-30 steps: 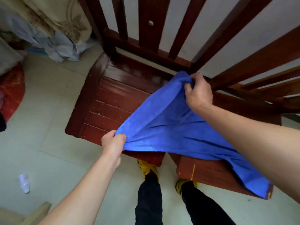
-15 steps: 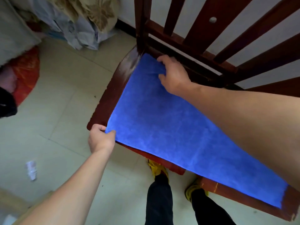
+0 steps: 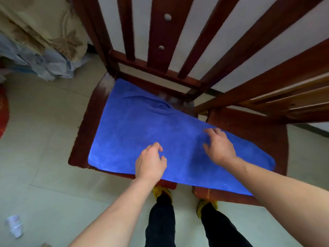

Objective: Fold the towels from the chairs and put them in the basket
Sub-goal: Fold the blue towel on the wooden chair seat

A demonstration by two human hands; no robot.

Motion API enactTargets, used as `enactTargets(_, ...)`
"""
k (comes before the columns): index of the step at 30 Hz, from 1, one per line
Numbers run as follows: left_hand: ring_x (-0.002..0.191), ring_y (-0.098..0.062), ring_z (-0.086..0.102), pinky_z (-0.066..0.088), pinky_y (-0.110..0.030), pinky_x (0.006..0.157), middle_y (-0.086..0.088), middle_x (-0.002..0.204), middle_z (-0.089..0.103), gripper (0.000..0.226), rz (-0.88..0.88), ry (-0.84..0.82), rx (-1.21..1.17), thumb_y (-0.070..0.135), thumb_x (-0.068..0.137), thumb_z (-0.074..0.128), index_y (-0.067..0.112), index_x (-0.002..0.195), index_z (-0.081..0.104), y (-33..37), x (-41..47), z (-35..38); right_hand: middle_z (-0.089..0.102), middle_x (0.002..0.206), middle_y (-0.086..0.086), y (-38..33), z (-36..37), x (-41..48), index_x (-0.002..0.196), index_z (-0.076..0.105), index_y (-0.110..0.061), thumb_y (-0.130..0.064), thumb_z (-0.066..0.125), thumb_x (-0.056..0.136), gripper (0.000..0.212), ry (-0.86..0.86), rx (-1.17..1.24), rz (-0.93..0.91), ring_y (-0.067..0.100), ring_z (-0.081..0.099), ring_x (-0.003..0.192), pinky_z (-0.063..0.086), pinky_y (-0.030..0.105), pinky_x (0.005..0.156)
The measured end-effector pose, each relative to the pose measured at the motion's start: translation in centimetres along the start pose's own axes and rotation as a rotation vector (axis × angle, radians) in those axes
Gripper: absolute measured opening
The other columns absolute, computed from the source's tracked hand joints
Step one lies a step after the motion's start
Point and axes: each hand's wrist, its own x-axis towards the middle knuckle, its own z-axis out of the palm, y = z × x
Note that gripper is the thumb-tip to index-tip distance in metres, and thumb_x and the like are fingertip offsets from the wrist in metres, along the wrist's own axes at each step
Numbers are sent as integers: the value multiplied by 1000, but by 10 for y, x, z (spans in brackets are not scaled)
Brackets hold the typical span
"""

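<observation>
The blue towel (image 3: 170, 139) now lies spread flat across the seats of two dark red wooden chairs (image 3: 83, 132) set side by side, bridging the gap between them, with a small wrinkle near its far edge. Half a second ago the left hand (image 3: 150, 162) pinched the near left corner and the right hand (image 3: 219, 147) pressed the far corner by the chair back; both have since let go and moved in over the middle of the cloth. Each grip is open, fingers loosely curled and spread, holding nothing; whether the fingertips touch the cloth I cannot tell. The towel's near edge hangs slightly past the seat fronts, above the person's yellow shoes (image 3: 161, 191). A crumpled white scrap (image 3: 15, 225) lies on the tiled floor (image 3: 44, 157) at lower left.
</observation>
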Motion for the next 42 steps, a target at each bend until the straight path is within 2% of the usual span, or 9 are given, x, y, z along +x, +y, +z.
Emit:
enactTargets(8,105,-24,57,45,-33,82,-1,109,64,25,145,-225,123,22,89,50,22,114,56,85,-35,100,59,122,20,184,-15,-35,122,58,-11,-22,63,86,38,131,188,426,38,58,111,47,41,89)
enactTargets(14,114,-27,54,44,-33,88,-5,120,60,32,142,-347,262,23,89,53,20,121,56,122,-47,190,60,121,21,278,6,-9,127,53,-10,-28,78,74,61,25,291,480,38,60,108,48,42,92)
enactTargets(17,120,-29,50,44,-37,95,-9,127,51,42,63,-383,286,27,87,57,20,129,52,129,-45,224,67,111,16,287,9,-4,109,66,-15,-19,71,78,32,25,269,316,35,62,104,49,38,86)
enactTargets(22,112,-33,54,45,-39,95,-12,118,54,42,-63,-256,215,26,83,61,18,124,55,127,-42,238,57,97,6,281,8,-46,95,63,-18,-11,62,79,18,376,168,-214,33,60,78,45,36,55)
enactTargets(27,107,-37,54,46,-45,83,-17,117,52,31,-4,99,202,11,83,56,9,114,55,142,-48,225,57,90,2,313,51,-103,92,67,-18,-5,62,70,26,75,31,-419,28,61,83,48,33,46)
enactTargets(29,114,-37,47,46,-47,76,-16,124,47,39,141,202,290,8,82,55,10,120,53,153,-48,219,59,96,-1,320,63,-111,97,70,-21,-12,58,77,25,-103,4,-417,26,61,94,51,34,59)
enactTargets(31,118,-35,42,47,-45,73,-14,135,42,52,313,181,430,7,80,54,16,131,50,161,-41,218,62,103,-6,322,65,-111,100,70,-26,-27,50,84,25,-197,31,-364,19,58,103,50,32,72)
enactTargets(36,107,-35,44,41,-43,79,-12,118,47,37,331,-12,627,12,82,52,19,117,62,165,-27,231,67,85,-3,296,39,-75,82,68,-21,-36,58,86,18,244,329,-46,26,65,83,43,30,64)
enactTargets(42,107,-35,49,45,-44,76,-12,112,54,33,262,39,400,4,82,52,11,111,64,142,-49,234,70,104,0,245,25,-17,99,68,-29,-42,73,75,28,-260,247,13,25,65,101,47,29,80)
